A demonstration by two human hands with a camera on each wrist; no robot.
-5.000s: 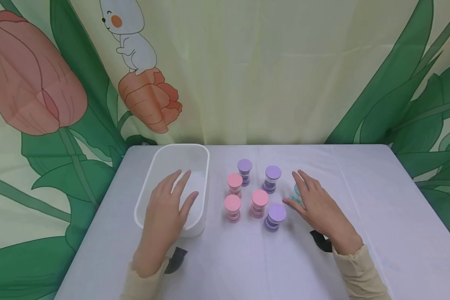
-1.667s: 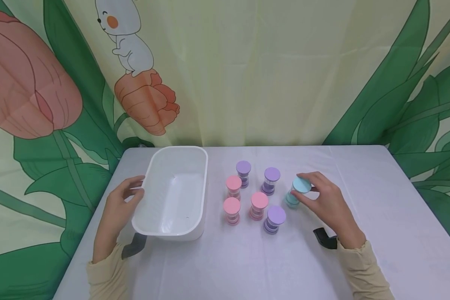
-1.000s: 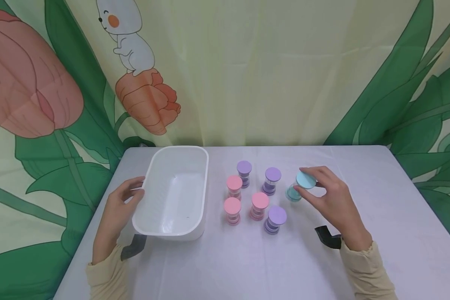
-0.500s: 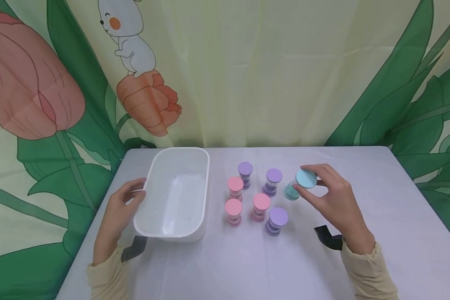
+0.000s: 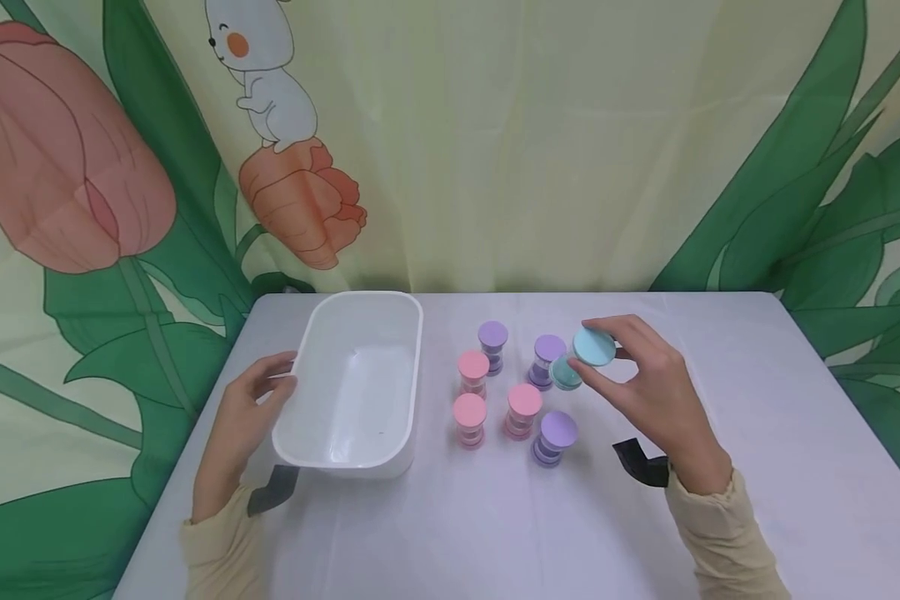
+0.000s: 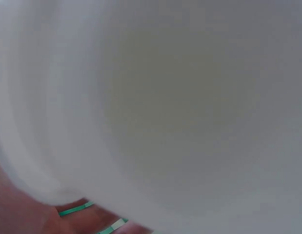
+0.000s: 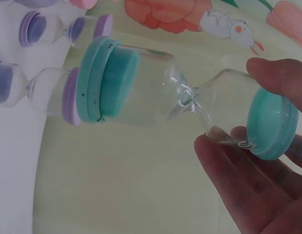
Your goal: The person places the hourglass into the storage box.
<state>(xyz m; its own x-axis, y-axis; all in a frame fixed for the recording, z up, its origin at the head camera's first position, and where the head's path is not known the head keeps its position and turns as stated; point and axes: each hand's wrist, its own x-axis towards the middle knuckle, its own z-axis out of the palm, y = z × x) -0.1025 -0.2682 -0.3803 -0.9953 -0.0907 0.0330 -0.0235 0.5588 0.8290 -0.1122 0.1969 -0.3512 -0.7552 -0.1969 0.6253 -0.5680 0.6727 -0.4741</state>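
A pale lilac table [image 5: 757, 433] carries a white tub [image 5: 412, 333] at nine o'clock and, at its centre, three pink hourglasses [image 5: 525, 399] among three purple hourglasses [image 5: 559, 427].

I see a teal-capped hourglass [image 5: 581, 358] with clear glass and teal sand, three pink hourglasses [image 5: 471, 373], three purple ones [image 5: 492, 344], a white bin [image 5: 412, 350], a pale lavender counter [image 5: 720, 400], cream sleeves [image 5: 712, 533], and a tulip-and-rabbit backdrop [image 5: 285, 175].

The left wrist view is filled by a blurred white bin [image 6: 155, 97]; the purple hourglass [image 5: 547, 358] behind the teal hourglass [image 5: 581, 358] is partly hidden.
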